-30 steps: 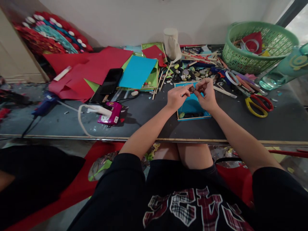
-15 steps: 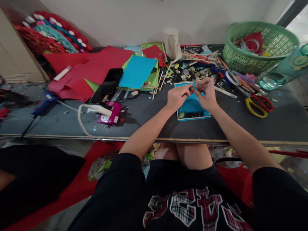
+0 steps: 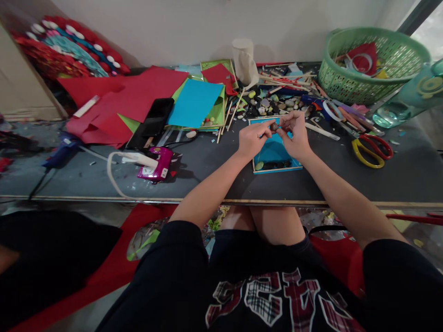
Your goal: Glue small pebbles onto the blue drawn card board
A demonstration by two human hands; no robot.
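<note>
My left hand (image 3: 254, 139) and my right hand (image 3: 296, 134) meet over a blue panel framed with thin wooden sticks (image 3: 273, 150). Between their fingertips is a small brown pebble (image 3: 274, 126). The left fingers are curled, with the index fingertip against the pebble; the right thumb and fingers close in on its other side. Inside the panel's near edge lie a greenish pebble (image 3: 259, 165) and a row of dark pebbles (image 3: 278, 164). My hands and wrists cover part of the panel's far half and right side.
Loose pebbles (image 3: 265, 105) are heaped behind the panel. Scissors (image 3: 368, 150), a green basket (image 3: 372, 83) and a bottle (image 3: 410, 99) stand to the right. Leftward are blue paper (image 3: 196, 102), a phone (image 3: 158, 116), a purple power block (image 3: 156, 165) and a glue gun (image 3: 62, 151).
The view has shifted slightly, so everything sits a little to the left. My hands keep the brown pebble between their fingertips, with only a small finger movement.
</note>
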